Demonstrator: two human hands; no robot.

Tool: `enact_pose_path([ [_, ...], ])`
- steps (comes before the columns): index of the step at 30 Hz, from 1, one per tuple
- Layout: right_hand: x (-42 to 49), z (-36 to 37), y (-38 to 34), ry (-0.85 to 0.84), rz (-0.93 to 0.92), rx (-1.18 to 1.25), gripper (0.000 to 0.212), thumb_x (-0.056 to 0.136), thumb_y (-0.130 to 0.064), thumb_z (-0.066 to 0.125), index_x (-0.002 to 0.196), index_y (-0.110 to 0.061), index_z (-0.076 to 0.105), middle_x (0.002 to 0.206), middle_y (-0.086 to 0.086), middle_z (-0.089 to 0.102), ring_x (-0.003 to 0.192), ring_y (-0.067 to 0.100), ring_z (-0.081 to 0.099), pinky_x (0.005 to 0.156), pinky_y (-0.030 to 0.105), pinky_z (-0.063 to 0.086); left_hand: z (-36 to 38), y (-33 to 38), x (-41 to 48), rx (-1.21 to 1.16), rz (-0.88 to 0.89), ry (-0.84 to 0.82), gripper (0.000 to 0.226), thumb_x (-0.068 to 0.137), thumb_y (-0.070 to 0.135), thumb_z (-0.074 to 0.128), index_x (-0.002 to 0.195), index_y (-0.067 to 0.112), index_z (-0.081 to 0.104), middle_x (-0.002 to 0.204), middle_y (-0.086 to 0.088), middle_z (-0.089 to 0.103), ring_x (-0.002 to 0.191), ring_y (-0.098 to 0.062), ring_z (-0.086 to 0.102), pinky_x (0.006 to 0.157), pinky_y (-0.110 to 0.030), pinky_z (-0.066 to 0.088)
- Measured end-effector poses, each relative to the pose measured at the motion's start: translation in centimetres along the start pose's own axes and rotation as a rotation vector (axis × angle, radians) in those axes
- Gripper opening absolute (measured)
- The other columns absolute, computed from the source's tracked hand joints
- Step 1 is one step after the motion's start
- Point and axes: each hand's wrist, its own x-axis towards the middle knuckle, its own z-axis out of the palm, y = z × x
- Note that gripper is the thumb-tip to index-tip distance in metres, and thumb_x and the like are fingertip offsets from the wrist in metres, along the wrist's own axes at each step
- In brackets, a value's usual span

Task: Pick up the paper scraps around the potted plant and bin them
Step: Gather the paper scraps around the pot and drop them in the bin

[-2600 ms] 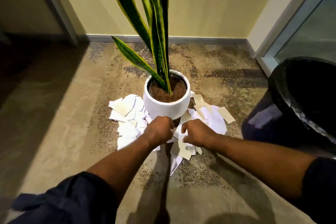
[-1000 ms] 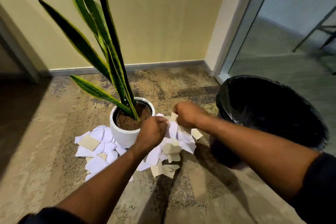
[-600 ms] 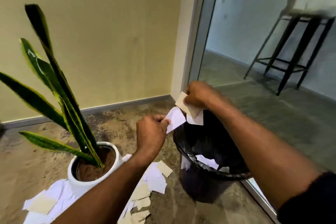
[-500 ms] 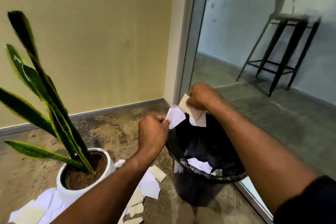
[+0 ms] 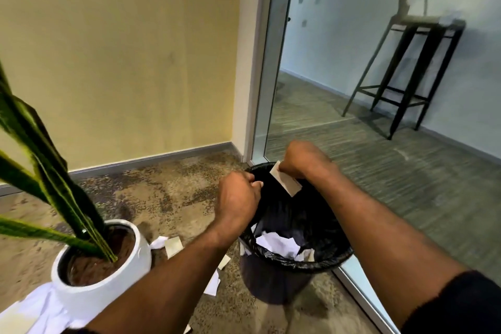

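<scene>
No brand, label or writing can be read anywhere in view. Nearest, at the lower left, paper scraps (image 5: 40,312) lie on the mottled floor (image 5: 168,198) against the base of a white pot (image 5: 108,279), which holds brown soil and a plant (image 5: 48,171) with long green leaves edged in yellow. More scraps, white and tan, lie on the floor between the pot and the bin (image 5: 273,276), partly hidden by the left forearm that crosses over them. The bin stands just right of the pot, lined with a black bag, and holds several white and tan scraps at its bottom. Both hands are over the bin's mouth, close together but not touching. The left hand (image 5: 238,203) is curled into a fist above the near-left rim; a sliver of white shows at its fingertips, and whether it grips a scrap cannot be told. The right hand (image 5: 303,160), above the far rim, is pinched shut on a tan scrap (image 5: 286,182) that hangs down inside the opening. Behind the bin stands a glass partition (image 5: 339,62) in a pale frame; a yellow wall (image 5: 122,49) lies to its left. Beyond the glass, a tall dark stool (image 5: 406,62) stands against a pale wall.
</scene>
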Motion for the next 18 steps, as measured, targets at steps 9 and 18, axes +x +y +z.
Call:
enact_pose_path([
  [9, -0.7, 1.2, -4.4, 0.135, -0.149, 0.049, 0.022, 0.081, -0.022, 0.067, 0.098, -0.01, 0.068, 0.094, 0.015, 0.067, 0.084, 0.031, 0.064, 0.064, 0.029, 0.042, -1.4, -2.5, 0.3, -0.075, 0.074, 0.043, 0.014, 0.09, 0.015, 0.065, 0.099, 0.011, 0.075, 0.086, 0.001, 0.075, 0.073, -0.006, 0.066, 0.077, -0.025, 0.057],
  [18, -5.8, 5.8, -15.4, -0.001, -0.463, 0.147, 0.014, 0.079, -0.021, 0.069, 0.077, -0.008, 0.074, 0.075, 0.013, 0.069, 0.071, 0.028, 0.064, 0.058, 0.025, 0.045, -8.5, -11.6, -2.1, 0.07, -0.062, 0.104, 0.013, 0.088, 0.019, 0.064, 0.088, 0.014, 0.075, 0.071, -0.003, 0.069, 0.068, -0.021, 0.065, 0.061, -0.024, 0.04],
])
